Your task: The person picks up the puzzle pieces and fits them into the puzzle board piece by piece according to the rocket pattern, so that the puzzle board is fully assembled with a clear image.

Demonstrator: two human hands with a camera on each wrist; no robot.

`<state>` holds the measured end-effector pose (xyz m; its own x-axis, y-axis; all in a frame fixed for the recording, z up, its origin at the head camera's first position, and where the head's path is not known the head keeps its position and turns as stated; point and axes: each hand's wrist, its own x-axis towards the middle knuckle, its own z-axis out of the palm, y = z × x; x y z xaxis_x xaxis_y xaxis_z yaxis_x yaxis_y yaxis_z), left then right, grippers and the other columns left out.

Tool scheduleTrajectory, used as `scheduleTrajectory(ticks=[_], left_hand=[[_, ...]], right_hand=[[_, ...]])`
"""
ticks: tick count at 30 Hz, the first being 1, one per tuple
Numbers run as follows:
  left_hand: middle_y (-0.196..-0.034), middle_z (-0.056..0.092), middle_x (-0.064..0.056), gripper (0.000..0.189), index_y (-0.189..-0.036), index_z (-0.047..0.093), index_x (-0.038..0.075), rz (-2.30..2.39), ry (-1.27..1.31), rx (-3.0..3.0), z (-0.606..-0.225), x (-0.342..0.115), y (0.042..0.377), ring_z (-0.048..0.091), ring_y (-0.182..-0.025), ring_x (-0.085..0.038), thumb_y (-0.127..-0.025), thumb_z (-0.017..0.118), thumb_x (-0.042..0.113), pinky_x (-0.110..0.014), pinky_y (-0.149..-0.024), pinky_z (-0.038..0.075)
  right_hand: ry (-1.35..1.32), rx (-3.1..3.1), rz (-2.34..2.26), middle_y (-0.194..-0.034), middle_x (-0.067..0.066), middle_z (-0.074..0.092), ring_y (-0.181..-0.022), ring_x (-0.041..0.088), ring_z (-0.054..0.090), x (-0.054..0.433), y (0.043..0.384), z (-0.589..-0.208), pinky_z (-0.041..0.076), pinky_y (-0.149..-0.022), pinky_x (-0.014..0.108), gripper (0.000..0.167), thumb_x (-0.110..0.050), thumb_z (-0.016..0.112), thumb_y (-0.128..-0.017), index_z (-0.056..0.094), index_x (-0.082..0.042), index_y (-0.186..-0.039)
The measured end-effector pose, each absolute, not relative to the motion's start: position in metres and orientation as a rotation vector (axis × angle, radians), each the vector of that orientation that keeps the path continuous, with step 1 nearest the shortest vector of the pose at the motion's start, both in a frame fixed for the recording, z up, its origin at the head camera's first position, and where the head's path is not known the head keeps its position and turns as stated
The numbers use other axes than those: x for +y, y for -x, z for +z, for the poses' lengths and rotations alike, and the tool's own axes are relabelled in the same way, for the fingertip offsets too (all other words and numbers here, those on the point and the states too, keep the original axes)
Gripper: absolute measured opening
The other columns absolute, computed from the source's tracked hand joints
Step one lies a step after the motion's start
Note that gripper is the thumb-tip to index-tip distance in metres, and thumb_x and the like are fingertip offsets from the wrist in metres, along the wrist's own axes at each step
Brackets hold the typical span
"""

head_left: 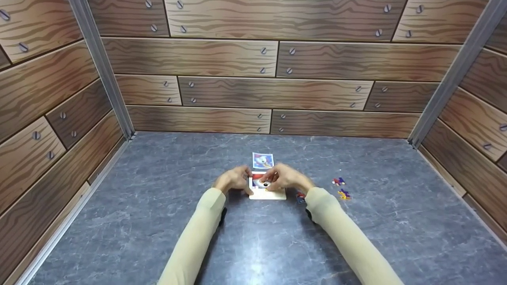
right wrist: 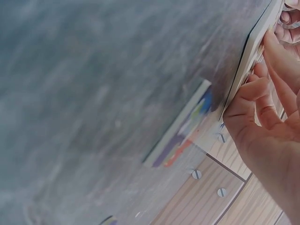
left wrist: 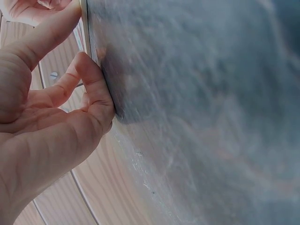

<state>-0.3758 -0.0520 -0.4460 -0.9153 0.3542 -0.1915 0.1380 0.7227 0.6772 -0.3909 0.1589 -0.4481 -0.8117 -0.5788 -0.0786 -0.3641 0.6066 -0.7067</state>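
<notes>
A small cream-framed jigsaw puzzle board point(head_left: 273, 194) lies flat on the table, with red, white and blue picture pieces inside its frame. My left hand point(head_left: 237, 179) holds the board's left side, thumb at the near corner and fingers farther back. In the left wrist view, the fingertips point(left wrist: 101, 93) of that hand sit along the board's edge. Over the middle of the board, my right hand point(head_left: 282, 177) pinches a puzzle piece point(head_left: 265, 184) between thumb and fingers, partly hiding it. The right wrist view shows the curled outer fingers point(right wrist: 243, 101) right at the board's edge.
Behind the board lies a picture card point(head_left: 263, 160) with a blue border. Loose puzzle pieces point(head_left: 344, 194) lie to the right, one a red and blue piece point(head_left: 301, 196) beside my right wrist. Wood-patterned walls point(head_left: 222, 93) enclose the grey table point(head_left: 158, 221).
</notes>
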Motion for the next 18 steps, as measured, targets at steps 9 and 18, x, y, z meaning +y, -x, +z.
scheduleTrajectory(ticks=[9,18], left_hand=[[-0.078,0.049,0.001,0.055,-0.114,0.055,0.003,1.025,-0.397,2.614,-0.447,-0.05,0.376,0.046,-0.068,-0.013,-0.069,0.086,0.006,-0.024,-0.063,0.036],[-0.111,0.058,-0.009,0.055,-0.117,0.056,0.007,1.059,-0.287,2.564,-0.447,-0.051,0.376,0.051,-0.095,-0.019,-0.07,0.086,0.006,-0.035,-0.09,0.045]], right_hand=[[0.812,2.453,-1.152,-0.093,0.024,0.069,-0.076,0.009,0.057,0.169,0.39,-0.447,0.046,-0.066,0.018,0.03,0.008,0.073,-0.077,0.069,0.01,-0.107],[0.702,2.462,-1.209,-0.102,0.019,0.07,-0.076,0.008,0.058,0.189,0.39,-0.438,0.048,-0.065,0.024,0.032,0.0,0.07,-0.085,0.067,0.006,-0.116]])
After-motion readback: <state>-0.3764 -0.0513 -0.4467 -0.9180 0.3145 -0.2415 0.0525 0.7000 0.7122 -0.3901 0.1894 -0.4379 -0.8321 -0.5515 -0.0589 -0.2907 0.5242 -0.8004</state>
